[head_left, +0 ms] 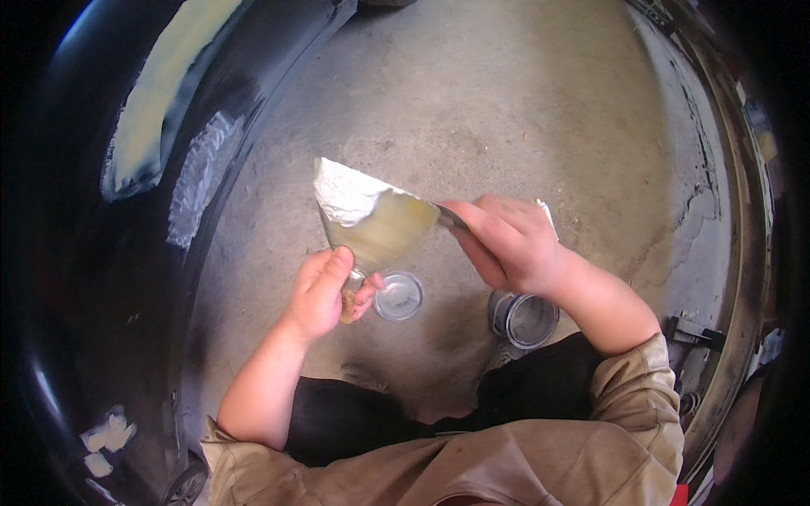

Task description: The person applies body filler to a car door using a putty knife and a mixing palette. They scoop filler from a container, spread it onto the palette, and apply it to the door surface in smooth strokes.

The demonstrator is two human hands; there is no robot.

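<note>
My left hand (321, 291) is closed around the tan handle of a wide, triangular filler spatula (396, 228), held up at chest height over the floor. White paste (346, 192) covers the far-left part of its blade; the rest has a thin yellowish smear. My right hand (510, 240) grips a thin dark scraper (453, 218), its edge meeting the right corner of the spatula's blade. Most of that scraper is hidden by my fingers. A white bit (547, 212) shows behind my right hand; I cannot tell if it is part of the scraper.
On the concrete floor (472, 101) stand an open metal can (533, 320) and a round lid (398, 297). Along the left runs a dark car body panel (76, 278) with a pale yellow filler strip (156, 110) and whitish patches (202, 173). A worn wall edge (717, 194) borders the right.
</note>
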